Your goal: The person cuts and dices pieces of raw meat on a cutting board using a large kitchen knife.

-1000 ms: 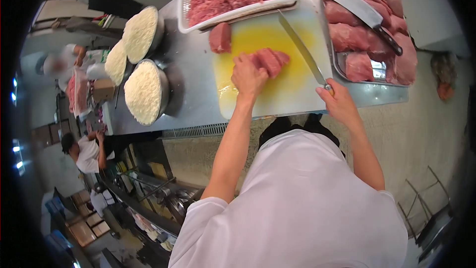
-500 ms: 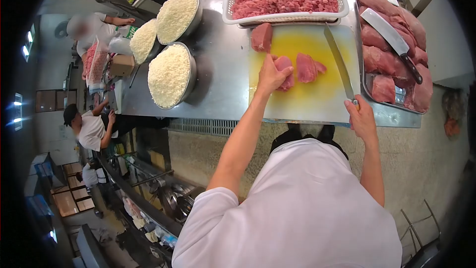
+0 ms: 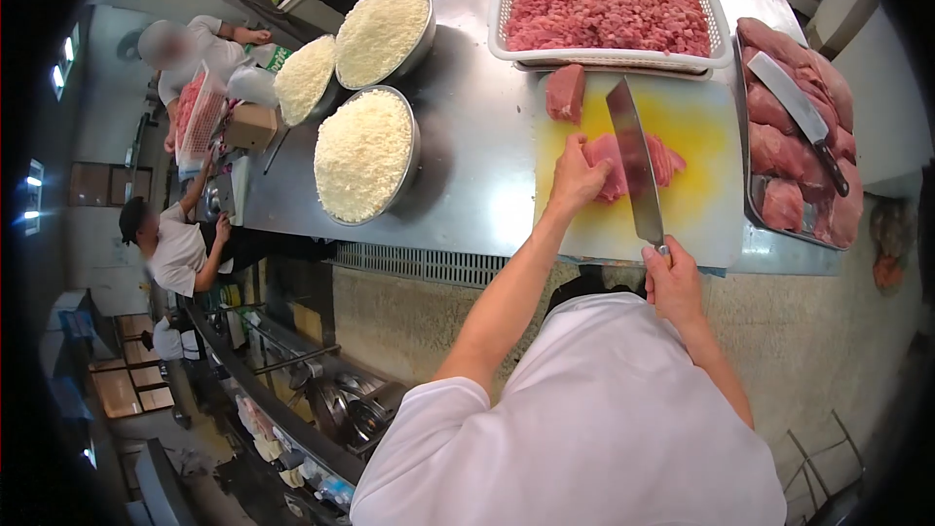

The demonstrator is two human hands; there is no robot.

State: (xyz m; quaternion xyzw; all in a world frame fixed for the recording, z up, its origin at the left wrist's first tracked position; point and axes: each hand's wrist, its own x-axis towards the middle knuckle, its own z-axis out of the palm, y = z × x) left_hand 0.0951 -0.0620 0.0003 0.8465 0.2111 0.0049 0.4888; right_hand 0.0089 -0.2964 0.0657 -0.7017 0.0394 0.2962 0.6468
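Observation:
My right hand is closed around the handle of a long knife. Its broad blade stands over the pink meat on a yellow-stained white cutting board. With bent fingers, my left hand grips a piece of raw meat just left of the blade. Cut slices lie on the blade's right side, partly hidden by it. A separate meat chunk rests at the board's upper left, beyond my left hand.
Behind the board is a white basket of diced meat. A metal tray of large meat pieces, with a cleaver on top, stands right. Bowls of white grains stand left. Two people work farther left.
The knife has swung left from the board's right side to the meat by my left hand. The view has shifted, so the table appears farther right.

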